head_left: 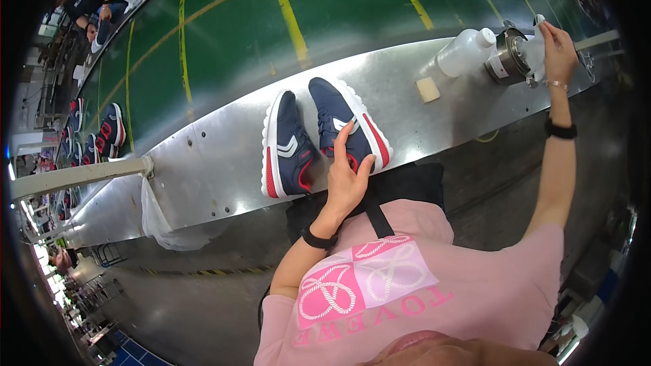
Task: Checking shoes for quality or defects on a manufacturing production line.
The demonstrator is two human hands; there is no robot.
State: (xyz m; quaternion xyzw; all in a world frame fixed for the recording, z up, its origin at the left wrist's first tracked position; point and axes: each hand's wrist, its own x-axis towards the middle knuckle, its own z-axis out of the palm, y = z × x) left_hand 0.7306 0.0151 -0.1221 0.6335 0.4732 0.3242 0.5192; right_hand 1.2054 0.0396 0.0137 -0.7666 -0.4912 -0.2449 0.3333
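Note:
Two navy sneakers with white soles and red heel parts are on the metal ledge in front of me. My left hand (349, 173) is at the right sneaker (339, 105); its index finger stretches over the shoe's side and its thumb is spread apart near the heel. Its other fingers are partly hidden. The left sneaker (286, 142) stands beside it, untouched. Far to the right, my right hand (561, 57) is raised beside a metal pot (505, 57), fingertips pinched on a small white piece (540, 19) whose kind is unclear.
A white plastic bottle (461, 53) lies tilted against the pot, near a pale sponge block (428, 90). Beyond the ledge (224, 156) runs a green conveyor belt (230, 34) with more shoes (110, 130). A pale rail (81, 179) crosses at left. Another person (91, 0) handles a shoe.

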